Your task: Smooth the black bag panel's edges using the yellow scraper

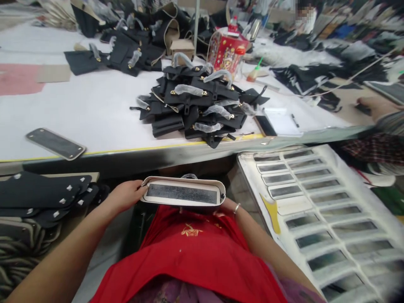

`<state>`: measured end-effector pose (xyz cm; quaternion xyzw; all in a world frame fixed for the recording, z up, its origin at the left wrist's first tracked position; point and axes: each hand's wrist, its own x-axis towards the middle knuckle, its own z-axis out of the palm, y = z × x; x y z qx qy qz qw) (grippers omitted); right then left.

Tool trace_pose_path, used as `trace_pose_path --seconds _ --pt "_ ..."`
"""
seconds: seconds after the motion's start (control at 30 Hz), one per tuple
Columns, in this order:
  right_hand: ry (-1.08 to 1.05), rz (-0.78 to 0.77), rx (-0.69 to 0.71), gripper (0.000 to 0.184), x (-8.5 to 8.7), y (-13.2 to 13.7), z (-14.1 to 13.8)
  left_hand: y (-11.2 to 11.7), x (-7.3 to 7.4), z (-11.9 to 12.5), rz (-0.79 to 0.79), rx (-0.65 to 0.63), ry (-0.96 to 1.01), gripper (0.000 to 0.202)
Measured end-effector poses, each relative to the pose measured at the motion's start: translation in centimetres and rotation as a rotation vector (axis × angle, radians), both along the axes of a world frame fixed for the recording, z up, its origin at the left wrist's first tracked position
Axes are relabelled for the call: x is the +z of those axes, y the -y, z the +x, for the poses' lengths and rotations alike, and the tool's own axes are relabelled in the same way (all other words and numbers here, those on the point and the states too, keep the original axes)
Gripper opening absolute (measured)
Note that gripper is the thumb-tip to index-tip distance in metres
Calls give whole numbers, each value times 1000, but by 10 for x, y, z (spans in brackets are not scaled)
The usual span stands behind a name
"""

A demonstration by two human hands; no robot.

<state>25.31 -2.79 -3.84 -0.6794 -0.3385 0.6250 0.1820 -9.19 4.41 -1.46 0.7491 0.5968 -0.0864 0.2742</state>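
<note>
In front of my red apron I hold a dark handbag body with its open side facing up toward me. Its inside is pale, and a dark grey rectangular strip lies at the bottom. My left hand grips the left end, thumb at the rim. At the right end is my right hand, its fingers partly hidden behind the bag. A plastic-wrapped handle shows just beyond the far rim. Past the table edge lies a pile of black bag pieces with wrapped handles and gold fittings.
A white slotted rack with dark strips stands at my right, a yellow scraper on it. Black panels are stacked at my left. The white table holds a grey base plate and a notebook. Another person's hand is at right.
</note>
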Motion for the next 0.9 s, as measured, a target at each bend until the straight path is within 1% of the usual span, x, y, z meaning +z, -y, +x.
trace_pose_path --seconds 0.07,0.1,0.13,0.17,0.2,0.27,0.3,0.33,0.4,0.47,0.57,0.63,0.73,0.83,0.9 --pt "54 -15 -38 43 5 -3 13 -3 1 -1 -12 -12 -5 43" --pt "98 3 -43 48 12 -4 19 -5 1 -1 -13 -16 -7 43" --pt "156 36 -14 52 21 -5 22 -5 1 -1 -13 -16 -13 43" --pt "235 83 60 53 32 -5 23 -6 2 0 -10 -13 -18 42" --pt "342 142 173 52 44 -5 21 -5 3 0 -5 -9 -25 42" --pt "601 259 450 45 62 -4 12 -4 5 1 3 0 -39 42" --pt "721 296 566 41 68 -3 6 -3 6 1 4 3 -45 42" --pt "824 319 651 38 71 -2 0 -2 7 1 5 2 -55 42" --pt "957 335 736 37 69 0 -9 0 9 1 -3 -11 -85 44" --pt "1022 334 770 38 61 2 -13 0 10 1 -16 -33 -122 47" --pt "1054 309 828 40 50 3 -14 -5 10 1 -34 -65 -165 49" --pt "1049 316 890 40 48 4 -14 -9 9 1 -48 -85 -162 48" --pt "1039 353 921 41 50 6 -13 -14 8 0 -60 -92 -75 45" --pt "985 345 883 40 51 6 -11 -14 10 -4 -59 -85 72 40" --pt "926 303 825 41 47 4 -9 -14 10 -8 -76 -78 172 38"
